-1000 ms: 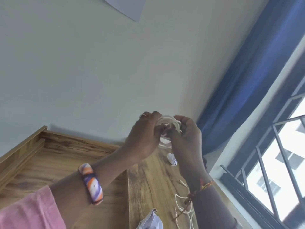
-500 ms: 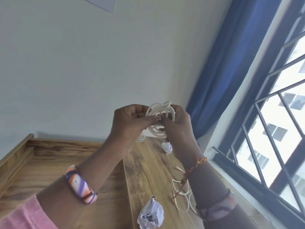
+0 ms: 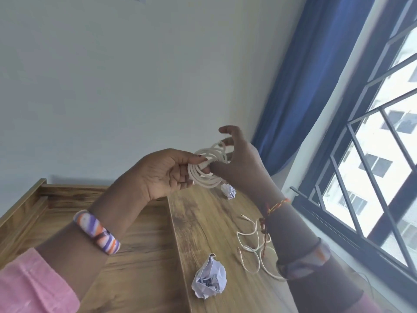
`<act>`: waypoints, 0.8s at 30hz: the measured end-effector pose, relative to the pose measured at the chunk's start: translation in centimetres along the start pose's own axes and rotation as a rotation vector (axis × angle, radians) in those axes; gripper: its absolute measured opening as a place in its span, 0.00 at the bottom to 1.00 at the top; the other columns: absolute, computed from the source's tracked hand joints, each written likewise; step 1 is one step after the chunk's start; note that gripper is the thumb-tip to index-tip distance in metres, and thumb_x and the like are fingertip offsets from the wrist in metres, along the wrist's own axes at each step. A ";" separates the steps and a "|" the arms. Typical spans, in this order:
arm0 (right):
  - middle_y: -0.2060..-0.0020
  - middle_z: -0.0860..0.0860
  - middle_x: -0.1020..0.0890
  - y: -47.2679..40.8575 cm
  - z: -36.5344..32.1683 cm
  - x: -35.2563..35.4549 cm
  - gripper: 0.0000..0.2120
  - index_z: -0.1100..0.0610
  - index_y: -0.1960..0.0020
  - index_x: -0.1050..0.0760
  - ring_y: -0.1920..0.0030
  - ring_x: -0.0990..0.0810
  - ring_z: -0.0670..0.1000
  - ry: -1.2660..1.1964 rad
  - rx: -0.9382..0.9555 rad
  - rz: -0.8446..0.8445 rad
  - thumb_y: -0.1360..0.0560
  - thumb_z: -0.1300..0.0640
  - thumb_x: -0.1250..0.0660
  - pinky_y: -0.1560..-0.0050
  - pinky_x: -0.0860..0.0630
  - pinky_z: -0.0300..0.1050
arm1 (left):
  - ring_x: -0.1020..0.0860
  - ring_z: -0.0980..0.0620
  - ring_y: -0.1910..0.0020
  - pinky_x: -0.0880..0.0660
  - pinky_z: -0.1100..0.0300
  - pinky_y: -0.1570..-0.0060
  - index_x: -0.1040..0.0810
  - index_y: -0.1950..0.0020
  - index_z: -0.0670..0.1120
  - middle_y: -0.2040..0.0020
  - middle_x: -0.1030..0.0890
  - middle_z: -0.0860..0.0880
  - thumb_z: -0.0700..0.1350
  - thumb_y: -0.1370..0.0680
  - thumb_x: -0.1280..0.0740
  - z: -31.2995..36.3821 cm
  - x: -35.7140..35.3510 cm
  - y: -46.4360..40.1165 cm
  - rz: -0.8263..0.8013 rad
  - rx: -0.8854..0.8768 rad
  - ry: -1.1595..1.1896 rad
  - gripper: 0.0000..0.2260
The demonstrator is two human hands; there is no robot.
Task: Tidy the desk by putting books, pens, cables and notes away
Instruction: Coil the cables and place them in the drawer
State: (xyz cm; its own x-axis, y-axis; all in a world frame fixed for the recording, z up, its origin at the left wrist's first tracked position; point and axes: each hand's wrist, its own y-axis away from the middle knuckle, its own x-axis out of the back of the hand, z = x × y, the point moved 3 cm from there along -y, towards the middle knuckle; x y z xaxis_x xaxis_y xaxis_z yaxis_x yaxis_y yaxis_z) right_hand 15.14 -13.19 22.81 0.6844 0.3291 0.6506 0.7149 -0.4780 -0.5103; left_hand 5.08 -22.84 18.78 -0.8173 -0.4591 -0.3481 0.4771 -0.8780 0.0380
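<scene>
White coiled cable (image 3: 208,168), wound into several loose loops, sits near the middle of the frame, held up above the wooden desk (image 3: 203,227). The left hand (image 3: 165,173) pinches the coil between thumb and curled fingers at its left side. The right hand (image 3: 241,163) is just beside the coil on its right; its fingers are spread and mostly straight, with the thumb near the loops, though whether it touches them cannot be told.

A striped purple, orange and white bangle (image 3: 97,232) rings the left wrist, above a pink sleeve (image 3: 33,285) in the lower left of the frame. A red and yellow thread bracelet (image 3: 274,205) crosses the right wrist.

On the desk, a second thin white cable (image 3: 250,249) lies loose in open curves at the lower right, partly hidden by the right forearm. A crumpled ball of white paper (image 3: 209,282) rests at the bottom centre, and a smaller crumpled paper ball (image 3: 229,191) lies farther back, just under the held coil. A blue curtain (image 3: 316,75) hangs at the upper right beside a barred window (image 3: 372,177).
</scene>
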 end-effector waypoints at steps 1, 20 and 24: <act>0.44 0.49 0.29 0.1 -0.2 0.0 0.32 0.50 0.34 0.35 0.49 0.25 0.50 0.097 0.085 0.049 0.35 0.62 0.28 0.54 0.27 0.43 | 0.20 0.52 0.61 0.29 0.59 0.44 0.16 0.70 0.42 0.66 0.16 0.47 0.39 0.40 0.30 -0.3 0.1 -0.1 0.001 0.024 0.038 0.03; 0.47 0.55 0.18 -0.7 2.8 -5.0 0.15 0.54 0.35 0.27 0.45 0.21 0.56 -0.010 0.070 -0.138 0.20 0.55 0.42 0.45 0.25 0.51 | 0.17 0.51 0.66 0.20 0.52 0.58 0.21 0.55 0.41 0.64 0.17 0.46 0.38 0.31 0.34 -2.7 3.4 -1.7 -0.016 0.028 0.061 0.06; 0.64 0.51 0.16 0.7 3.0 -7.1 0.12 0.56 0.56 0.22 0.63 0.17 0.49 -0.701 -0.252 -0.099 0.20 0.58 0.42 0.61 0.18 0.48 | 0.20 0.50 0.63 0.19 0.59 0.61 0.21 0.54 0.41 0.61 0.19 0.45 0.38 0.22 0.38 -3.9 4.2 -1.8 0.144 -0.164 -0.202 0.06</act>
State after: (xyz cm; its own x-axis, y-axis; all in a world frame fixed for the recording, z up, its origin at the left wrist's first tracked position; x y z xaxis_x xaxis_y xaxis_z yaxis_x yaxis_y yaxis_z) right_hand 11.22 -13.37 16.18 0.6094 0.7816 0.1330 0.7812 -0.5633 -0.2690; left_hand 2.03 -22.68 13.54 -0.7775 -0.6093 -0.1556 0.6250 -0.7760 -0.0842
